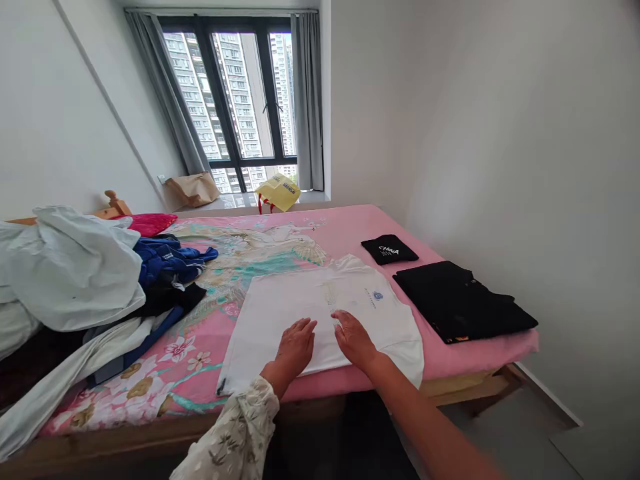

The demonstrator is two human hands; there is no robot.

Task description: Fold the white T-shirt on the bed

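Note:
A white T-shirt (310,300) with a small blue emblem lies spread flat on the pink flowered bed (345,230), near its front edge. My left hand (295,345) rests palm down on the shirt's lower middle, fingers stretched out. Just to its right, my right hand (354,339) also lies flat on the shirt with fingers extended. Neither hand grips anything.
A pile of unfolded clothes (75,280), white, blue and black, covers the bed's left side. A folded black garment (463,303) and a small folded black one with white lettering (389,249) lie at the right. A yellow bag (278,192) and brown bag (193,189) stand on the window sill.

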